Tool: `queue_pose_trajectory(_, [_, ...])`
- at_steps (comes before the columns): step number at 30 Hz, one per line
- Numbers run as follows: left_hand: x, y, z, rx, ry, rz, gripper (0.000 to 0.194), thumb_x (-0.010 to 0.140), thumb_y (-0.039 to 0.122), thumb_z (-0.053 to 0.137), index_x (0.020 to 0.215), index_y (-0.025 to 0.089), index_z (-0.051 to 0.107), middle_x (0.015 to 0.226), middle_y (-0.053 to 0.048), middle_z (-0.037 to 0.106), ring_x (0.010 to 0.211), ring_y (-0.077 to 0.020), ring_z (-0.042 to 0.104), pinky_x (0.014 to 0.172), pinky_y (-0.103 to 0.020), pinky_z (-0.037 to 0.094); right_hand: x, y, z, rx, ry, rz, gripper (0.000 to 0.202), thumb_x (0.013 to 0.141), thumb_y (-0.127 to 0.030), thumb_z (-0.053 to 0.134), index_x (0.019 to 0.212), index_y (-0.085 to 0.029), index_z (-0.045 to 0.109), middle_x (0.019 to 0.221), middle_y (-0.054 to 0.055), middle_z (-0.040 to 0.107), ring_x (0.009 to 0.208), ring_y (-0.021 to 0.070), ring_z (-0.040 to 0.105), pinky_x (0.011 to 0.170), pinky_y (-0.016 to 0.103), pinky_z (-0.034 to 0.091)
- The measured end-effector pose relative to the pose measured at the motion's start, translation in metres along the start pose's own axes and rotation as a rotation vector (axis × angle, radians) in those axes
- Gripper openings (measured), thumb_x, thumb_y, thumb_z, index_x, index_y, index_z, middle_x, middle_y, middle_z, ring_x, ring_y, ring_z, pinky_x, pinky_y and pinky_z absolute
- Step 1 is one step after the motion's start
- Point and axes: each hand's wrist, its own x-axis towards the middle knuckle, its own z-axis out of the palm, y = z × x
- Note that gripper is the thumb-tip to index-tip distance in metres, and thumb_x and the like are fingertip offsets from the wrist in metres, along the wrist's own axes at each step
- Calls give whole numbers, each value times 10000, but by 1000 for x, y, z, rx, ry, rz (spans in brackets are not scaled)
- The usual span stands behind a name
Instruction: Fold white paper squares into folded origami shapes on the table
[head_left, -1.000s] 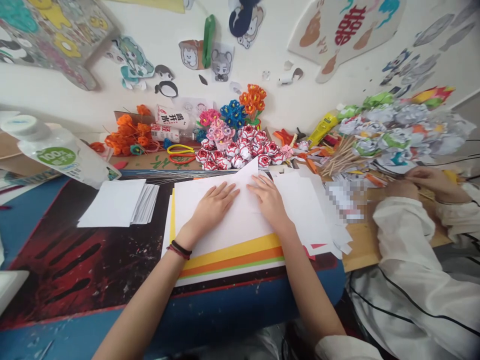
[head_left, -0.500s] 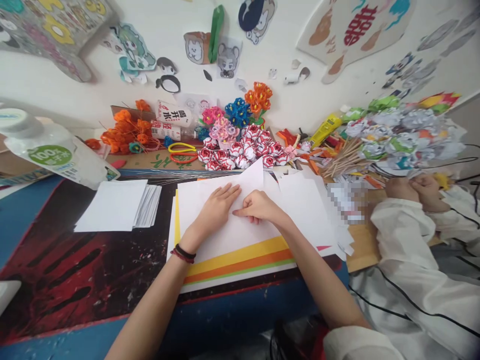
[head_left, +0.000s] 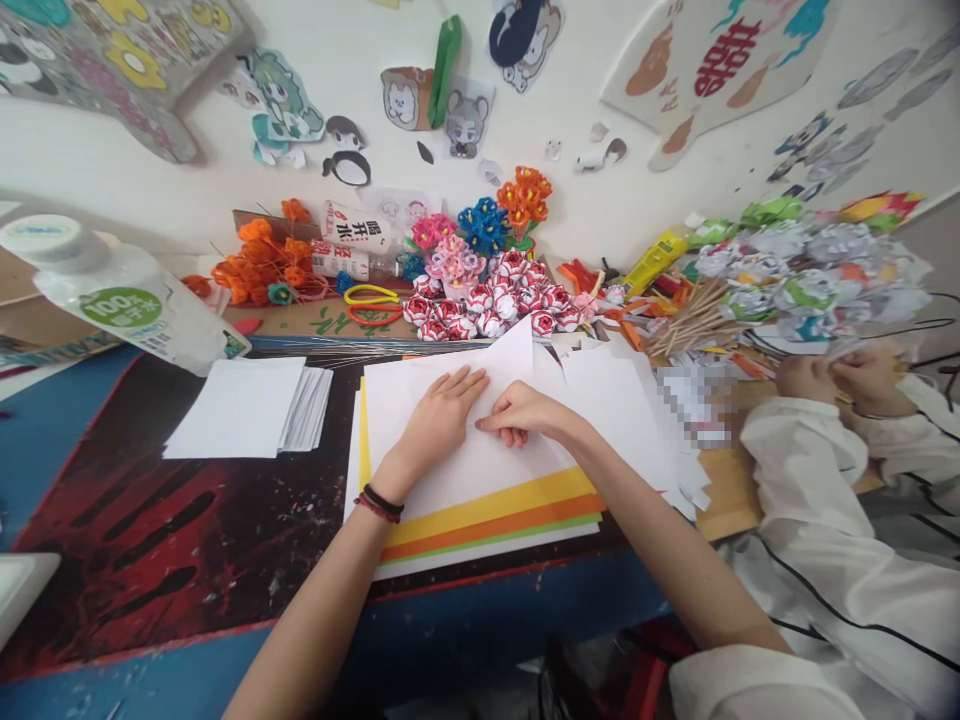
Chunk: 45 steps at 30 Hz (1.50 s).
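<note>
My left hand (head_left: pixel 441 418) lies flat with its fingers stretched out on a white sheet of paper (head_left: pixel 431 480), holding it down. Close by on the right, my right hand (head_left: pixel 523 412) is curled, fingers folded in, its tip pressing the paper; I see nothing in it. A pointed white paper corner (head_left: pixel 517 348) sticks out beyond my hands, over the sheet's far edge. Under the white sheet lie yellow paper (head_left: pixel 495 505), orange paper (head_left: pixel 480 531) and, lower still, green and white edges.
Cut white squares (head_left: pixel 234 405) are stacked at left near a glue bottle (head_left: pixel 142 305). Red-and-white paper flowers (head_left: pixel 510 295) and thin wires (head_left: pixel 322 348) lie behind the paper. More white sheets (head_left: pixel 619 410) are at right, beside a co-worker's hands (head_left: pixel 874 380) and sleeves.
The whole view has shifted slightly, so things appear a little farther right. My hands keep nearly the same place on the paper. The co-worker's hands have moved slightly.
</note>
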Motion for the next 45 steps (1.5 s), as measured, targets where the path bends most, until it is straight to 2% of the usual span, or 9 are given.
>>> queue_pose_trajectory(6, [-1,1,0,17,1,4,549,883,136,403,1430,181,396,1503,-47,389,1422,-205,279,1156,-411,248,-6,4,0,36,16,23,332,687,-378,765,527,-125,622,437,17,615,355,79,534,343,155,411])
queue_pose_trajectory(14, [-2,1,-1,27,6,7,591,854,65,363,1434,179,388,1502,-42,391,1421,-192,282,1158,-402,244,-16,13,-3,89,83,100,327,677,-384,778,564,-118,626,451,26,625,346,93,544,345,169,435])
queue_pose_trajectory(30, [-1,0,1,32,10,10,640,822,20,342,1437,193,391,1510,-37,378,1417,-200,292,1149,-420,260,-55,51,-28,143,233,179,397,625,-447,803,506,-123,607,427,21,596,334,72,491,344,180,413])
queue_pose_trajectory(36, [-1,-1,0,50,3,13,642,821,22,343,1438,192,388,1509,-29,380,1420,-199,285,1153,-415,256,-65,63,-35,151,283,177,404,654,-468,777,520,-123,616,455,31,612,343,73,494,355,188,418])
queue_pose_trajectory(39, [-2,3,1,66,13,1,638,822,20,341,1434,193,395,1507,-34,384,1419,-198,287,1151,-416,263,-68,62,-38,145,320,128,396,677,-469,759,546,-125,614,478,41,623,375,89,531,374,193,422])
queue_pose_trajectory(43, [-3,17,7,92,45,-69,616,836,15,322,1426,175,399,1507,-63,382,1418,-215,289,1141,-429,281,-63,46,-30,134,504,-115,373,794,-491,630,651,-146,618,550,43,649,434,104,568,431,204,433])
queue_pose_trajectory(45, [-3,26,10,85,72,-110,592,845,19,320,1412,162,412,1502,-82,390,1412,-235,301,1133,-456,290,-51,35,-19,32,525,-225,339,836,-462,572,712,-154,639,593,39,657,478,111,582,481,209,448])
